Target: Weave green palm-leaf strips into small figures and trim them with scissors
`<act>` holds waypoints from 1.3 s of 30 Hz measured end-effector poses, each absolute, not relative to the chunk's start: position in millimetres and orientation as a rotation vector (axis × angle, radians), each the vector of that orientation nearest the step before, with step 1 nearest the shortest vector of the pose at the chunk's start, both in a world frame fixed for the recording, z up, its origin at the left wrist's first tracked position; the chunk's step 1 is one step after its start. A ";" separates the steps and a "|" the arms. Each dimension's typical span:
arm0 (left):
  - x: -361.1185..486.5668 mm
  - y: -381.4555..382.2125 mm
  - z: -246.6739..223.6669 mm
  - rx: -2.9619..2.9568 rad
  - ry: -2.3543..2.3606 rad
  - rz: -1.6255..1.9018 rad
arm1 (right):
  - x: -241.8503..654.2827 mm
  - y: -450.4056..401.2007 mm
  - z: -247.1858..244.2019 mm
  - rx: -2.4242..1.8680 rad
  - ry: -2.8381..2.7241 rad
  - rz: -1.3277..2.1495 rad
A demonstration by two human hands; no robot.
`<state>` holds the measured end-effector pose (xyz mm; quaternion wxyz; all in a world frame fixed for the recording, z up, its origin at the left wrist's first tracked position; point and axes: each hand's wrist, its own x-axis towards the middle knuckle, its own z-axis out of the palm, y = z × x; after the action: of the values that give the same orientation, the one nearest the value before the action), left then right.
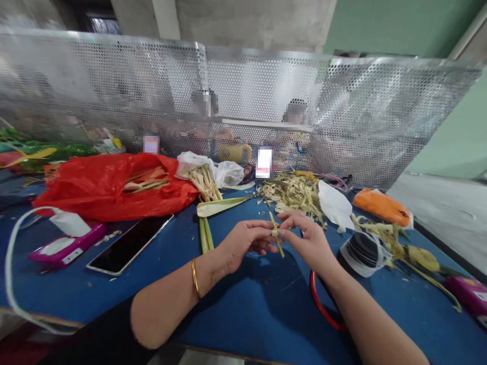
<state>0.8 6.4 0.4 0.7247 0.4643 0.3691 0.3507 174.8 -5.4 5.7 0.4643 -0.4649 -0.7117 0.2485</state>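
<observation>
A small knotted piece of pale green plant strips (275, 232) is pinched between my two hands above the blue table (243, 314). Thin ends stick out above and below its bulky middle. My left hand (247, 241) grips it from the left with thumb and fingertips. From the right, the thumb and fingers of my right hand (304, 235) close on it too. Under my right forearm shows a curved red handle (318, 304); the rest of that tool is hidden. Long green leaf strips (206, 235) lie just left of my left hand.
A red plastic bag (95, 187) with husks lies back left, near a dark phone (131, 243). Leaf scraps (292, 195) are heaped behind my hands. A black spool (361, 253) and an orange packet (382, 207) are at right. A perforated metal screen (251, 81) stands behind.
</observation>
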 end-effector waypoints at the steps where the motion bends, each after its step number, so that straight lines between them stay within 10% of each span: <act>1: 0.8 5.9 1.6 1.037 0.810 0.771 | 174.9 -5.3 6.2 -1.148 -1.743 0.616; 13: 3.7 1.9 1.6 1.153 0.865 0.768 | 174.9 -4.0 -0.7 -1.194 -1.747 0.698; 26: 1.1 10.1 -0.3 1.084 0.937 0.880 | 175.4 -12.0 12.1 -0.922 -2.386 -0.236; 39: 1.2 4.9 2.3 1.405 0.988 0.685 | 170.8 -8.7 1.5 -1.167 -1.939 0.533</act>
<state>1.2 4.9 2.3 0.6022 0.6064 0.4267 0.2959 170.8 -8.7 1.5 0.3970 -0.4607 -0.7654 0.2104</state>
